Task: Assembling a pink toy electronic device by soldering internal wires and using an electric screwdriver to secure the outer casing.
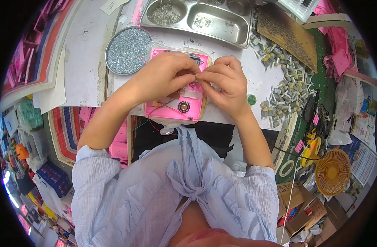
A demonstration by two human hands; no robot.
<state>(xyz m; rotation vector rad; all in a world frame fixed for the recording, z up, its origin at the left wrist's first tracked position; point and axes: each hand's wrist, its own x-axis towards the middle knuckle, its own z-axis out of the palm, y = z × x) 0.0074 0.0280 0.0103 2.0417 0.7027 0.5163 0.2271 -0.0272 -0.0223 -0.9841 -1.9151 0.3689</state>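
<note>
A pink plastic housing (163,111) lies open on the worktable in front of me. Thin wires, a small round black part with a brass-coloured centre (183,107) and a dark part at the far edge sit inside it. Over its middle, my left hand (165,76) and my right hand (224,84) meet with their fingertips pinched together. Whatever is between the fingertips is too small and too covered to name. To the left of the housing, close to my left hand, stands a round metal dish (107,61) full of small silvery screws.
A steel compartment tray (187,29) with small metal pieces lies at the far side. Many small motor-like metal parts (285,92) are heaped on the right, beside a brown board (285,35). A green round piece (251,99) is near my right wrist. A yellow basket (332,172) stands far right.
</note>
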